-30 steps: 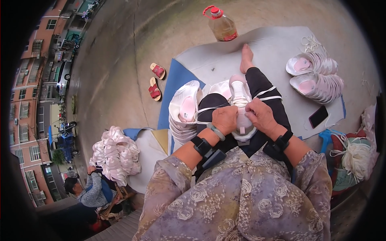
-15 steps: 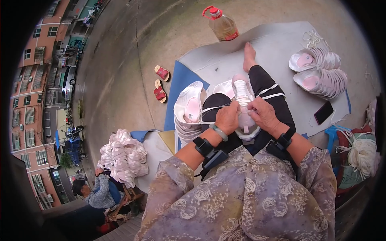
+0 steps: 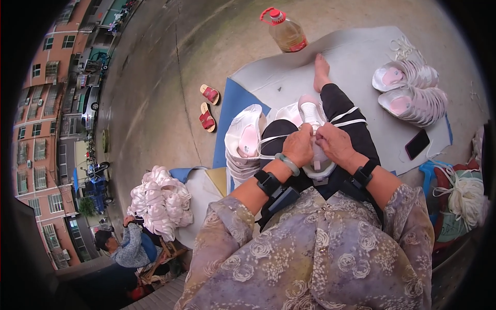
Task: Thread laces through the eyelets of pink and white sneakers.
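Observation:
A pink and white sneaker point(image 3: 310, 112) rests between my knees, its toe pointing away from me. My left hand point(image 3: 298, 148) is closed at its lacing, fingertips pinched on the white shoelace. My right hand point(image 3: 336, 145) pinches at the lacing too, close beside the left. Long loose ends of the shoelace point(image 3: 350, 118) trail over both black trouser legs. Between the hands the eyelets are mostly hidden. A nested stack of white shoe uppers with pink insoles point(image 3: 245, 139) stands beside my left knee.
More stacked uppers point(image 3: 413, 98) lie on the grey sheet point(image 3: 356, 57) at right, near a phone point(image 3: 416, 144). A bundle of white laces point(image 3: 465, 199) hangs at far right. Red slippers point(image 3: 206, 118), an oil bottle point(image 3: 287, 35), a pale shoe pile point(image 3: 160, 201) and a seated person point(image 3: 132, 248) surround me.
Both hands have drawn closer together over the lacing and shifted slightly, the left one moving right. The sneaker stays between my knees.

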The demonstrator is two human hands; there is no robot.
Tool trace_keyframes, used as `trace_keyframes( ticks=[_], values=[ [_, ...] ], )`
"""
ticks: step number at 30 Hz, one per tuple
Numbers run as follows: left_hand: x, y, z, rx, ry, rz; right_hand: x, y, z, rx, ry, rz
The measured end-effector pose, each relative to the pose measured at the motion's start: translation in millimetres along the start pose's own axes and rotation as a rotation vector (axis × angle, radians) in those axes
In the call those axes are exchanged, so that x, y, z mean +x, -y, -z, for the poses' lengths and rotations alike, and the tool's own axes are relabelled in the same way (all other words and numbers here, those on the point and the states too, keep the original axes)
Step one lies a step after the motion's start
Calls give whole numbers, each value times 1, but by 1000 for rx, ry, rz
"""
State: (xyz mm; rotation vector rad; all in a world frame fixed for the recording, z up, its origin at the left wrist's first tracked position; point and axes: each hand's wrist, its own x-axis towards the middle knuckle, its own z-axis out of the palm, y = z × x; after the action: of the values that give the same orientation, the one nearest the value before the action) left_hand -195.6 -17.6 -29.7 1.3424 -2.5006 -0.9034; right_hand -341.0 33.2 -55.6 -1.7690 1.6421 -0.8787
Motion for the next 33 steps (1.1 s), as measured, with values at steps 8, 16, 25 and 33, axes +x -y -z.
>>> trace_keyframes(
  ticks=[8,16,25,33],
  values=[
    [-20,-6,36,98,56,42,-67,-67,82,-86,-86,-111],
    [-28,-3,45,5,-174,-297,-101,-110,130,-356,-96,-240],
    [-23,-9,45,24,-156,-233,-12,-10,48,-397,80,361],
    [-22,6,26,-2,-192,-254,-57,-40,102,-476,19,312]
  ],
)
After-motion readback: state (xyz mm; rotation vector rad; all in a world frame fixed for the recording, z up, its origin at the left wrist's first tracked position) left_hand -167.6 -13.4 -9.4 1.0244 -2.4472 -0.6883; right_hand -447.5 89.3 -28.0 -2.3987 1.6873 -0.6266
